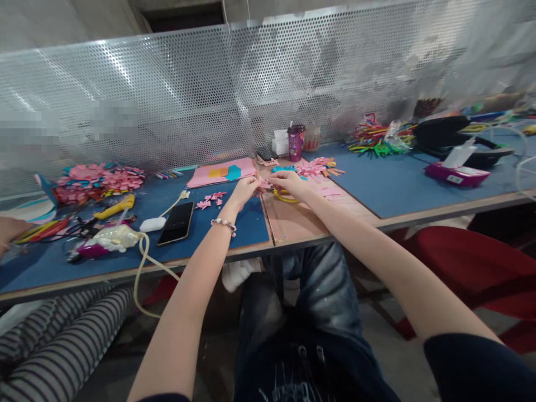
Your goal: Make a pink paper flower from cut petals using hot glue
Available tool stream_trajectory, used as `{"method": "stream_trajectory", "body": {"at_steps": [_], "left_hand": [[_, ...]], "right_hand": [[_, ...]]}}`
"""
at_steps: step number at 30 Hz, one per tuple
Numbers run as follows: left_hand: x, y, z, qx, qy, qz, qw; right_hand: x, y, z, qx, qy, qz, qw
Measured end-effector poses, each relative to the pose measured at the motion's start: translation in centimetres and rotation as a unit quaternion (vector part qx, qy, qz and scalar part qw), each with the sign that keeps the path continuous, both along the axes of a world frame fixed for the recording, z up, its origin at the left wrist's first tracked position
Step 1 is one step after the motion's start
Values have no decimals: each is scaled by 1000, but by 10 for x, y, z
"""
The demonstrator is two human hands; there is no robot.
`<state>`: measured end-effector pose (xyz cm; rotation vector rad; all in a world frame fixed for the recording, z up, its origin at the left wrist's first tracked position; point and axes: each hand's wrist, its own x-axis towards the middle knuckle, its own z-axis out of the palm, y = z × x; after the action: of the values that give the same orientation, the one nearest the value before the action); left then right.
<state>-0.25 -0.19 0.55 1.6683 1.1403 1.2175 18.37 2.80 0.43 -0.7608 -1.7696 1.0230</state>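
Pink paper piece near frame centre, pinched by left hand and right hand, grips almost closed, likely to steady it; pink scraps left of centre, probably for easy reach.

Blue-topped table, black phone, purple cup

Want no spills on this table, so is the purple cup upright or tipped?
Upright: the purple cup stands with its dark lid on top and its narrower end down on the table.
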Motion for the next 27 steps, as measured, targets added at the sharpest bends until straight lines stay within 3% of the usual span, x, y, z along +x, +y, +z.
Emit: {"method": "stream_trajectory", "body": {"at_steps": [13, 27], "left_hand": [[2, -6, 5, -34, -42, -24, 998], [4, -10, 7, -49, -40, -28, 998]], "right_hand": [[1, 8, -6, 84, -43, -14, 995], [0, 0, -1, 140, -84, -19, 986]]}}
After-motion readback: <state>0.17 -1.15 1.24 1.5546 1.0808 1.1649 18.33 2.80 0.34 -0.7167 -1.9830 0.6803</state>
